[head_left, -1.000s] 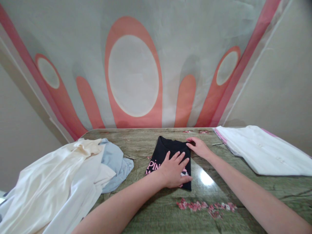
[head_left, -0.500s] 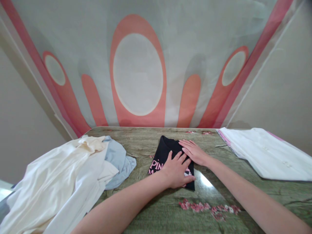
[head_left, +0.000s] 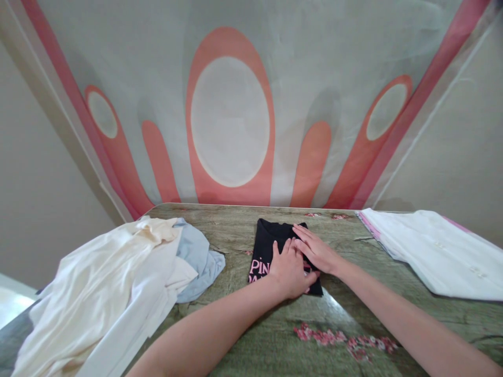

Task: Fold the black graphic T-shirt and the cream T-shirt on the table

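A folded black T-shirt (head_left: 267, 243) with pink lettering lies in the middle of the green patterned table (head_left: 236, 230). My left hand (head_left: 288, 269) rests flat on its near half, fingers stretched out. My right hand (head_left: 314, 250) lies flat on the shirt's right side, fingers extended and touching the fingertips of my left hand. Neither hand grips the cloth.
A heap of cream and white clothes (head_left: 106, 283) with a light blue garment (head_left: 196, 254) covers the table's left side. A folded white shirt (head_left: 428, 248) lies at the right. A grey curtain with red ovals (head_left: 231, 115) hangs behind the table.
My right hand has slid from the shirt's upper right corner inward across the cloth until it meets my left hand. The view has shifted slightly left.
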Demonstrator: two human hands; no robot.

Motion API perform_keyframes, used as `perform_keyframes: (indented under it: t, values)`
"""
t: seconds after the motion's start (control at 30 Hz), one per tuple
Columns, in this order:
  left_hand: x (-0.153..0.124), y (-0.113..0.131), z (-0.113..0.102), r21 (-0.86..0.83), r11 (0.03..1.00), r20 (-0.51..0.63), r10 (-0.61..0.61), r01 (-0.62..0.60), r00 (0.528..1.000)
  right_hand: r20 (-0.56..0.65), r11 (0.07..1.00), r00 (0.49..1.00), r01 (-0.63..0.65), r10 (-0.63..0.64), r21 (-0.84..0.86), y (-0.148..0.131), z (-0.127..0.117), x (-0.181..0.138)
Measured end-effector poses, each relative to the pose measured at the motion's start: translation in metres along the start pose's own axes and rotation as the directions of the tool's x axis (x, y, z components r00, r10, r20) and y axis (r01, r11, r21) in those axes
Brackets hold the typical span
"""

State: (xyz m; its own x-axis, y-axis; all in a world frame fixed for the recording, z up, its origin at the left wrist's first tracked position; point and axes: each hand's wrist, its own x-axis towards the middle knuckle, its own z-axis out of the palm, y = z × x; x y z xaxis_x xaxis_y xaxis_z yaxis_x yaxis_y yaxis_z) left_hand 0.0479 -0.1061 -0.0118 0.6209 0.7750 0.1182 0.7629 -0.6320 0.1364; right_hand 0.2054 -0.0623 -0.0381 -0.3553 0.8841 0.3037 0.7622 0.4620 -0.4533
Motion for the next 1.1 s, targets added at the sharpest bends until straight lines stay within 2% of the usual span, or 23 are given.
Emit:
perform_keyframes:
  t: [0.1, 0.17, 0.27, 0.3, 0.33, 0.4, 0.47, 0.57, 0.67, 0.77, 0.9, 1.0, 1.1]
  values:
    - [0.002, -0.004, -0.001, -0.037, 0.999, 0.026, 0.022, -0.021, 0.999, 0.078, 0.999, 0.996, -0.032, 0.03, 0.03, -0.005, 0.003, -0.002]
    - [0.004, -0.014, -0.006, -0.087, 0.993, 0.084, 0.083, -0.076, 0.993, 0.104, 0.999, 0.994, -0.041, 0.038, 0.03, -0.005, 0.003, -0.003]
    - [0.01, -0.045, -0.018, -0.181, 0.963, 0.216, 0.239, -0.202, 0.947, 0.117, 0.999, 0.992, -0.041, 0.037, 0.034, -0.003, 0.001, -0.002]
    - [0.012, -0.058, -0.021, -0.194, 0.957, 0.248, 0.263, -0.218, 0.932, 0.112, 0.999, 0.993, -0.037, 0.033, 0.04, -0.003, 0.0, -0.002]
    - [0.014, -0.072, -0.023, -0.184, 0.964, 0.251, 0.236, -0.193, 0.939, 0.103, 0.999, 0.994, -0.032, 0.027, 0.043, -0.002, 0.0, -0.001]
    - [0.017, -0.099, -0.024, -0.114, 0.991, 0.196, 0.093, -0.071, 0.976, 0.09, 1.0, 0.996, -0.014, 0.012, 0.026, -0.005, -0.002, -0.002]
    - [0.019, -0.121, -0.02, -0.045, 0.999, 0.115, -0.015, 0.02, 0.993, 0.115, 1.0, 0.993, 0.018, -0.016, -0.018, -0.014, -0.004, -0.004]
    - [0.019, -0.139, -0.011, -0.028, 0.999, 0.094, -0.022, 0.024, 0.995, 0.221, 0.994, 0.972, 0.095, -0.082, -0.047, -0.038, -0.006, -0.01]
    - [0.02, -0.142, -0.005, -0.036, 0.999, 0.08, 0.0, 0.003, 0.997, 0.325, 0.983, 0.931, 0.18, -0.163, -0.024, -0.064, -0.005, -0.017]
    - [0.022, -0.143, -0.002, -0.048, 0.999, 0.042, 0.001, 0.001, 0.999, 0.379, 0.972, 0.901, 0.235, -0.21, -0.019, -0.079, -0.003, -0.021]
    - [0.026, -0.15, 0.0, -0.098, 0.995, -0.09, -0.002, -0.007, 0.996, 0.433, 0.967, 0.873, 0.253, -0.225, -0.008, -0.077, -0.006, -0.019]
    - [0.029, -0.158, 0.003, -0.15, 0.989, -0.259, -0.023, -0.017, 0.966, 0.481, 0.966, 0.847, 0.258, -0.226, 0.0, -0.066, -0.014, -0.015]
    - [0.031, -0.165, 0.006, -0.19, 0.982, -0.344, -0.069, 0.002, 0.937, 0.522, 0.97, 0.828, 0.242, -0.203, -0.006, -0.051, -0.025, -0.013]
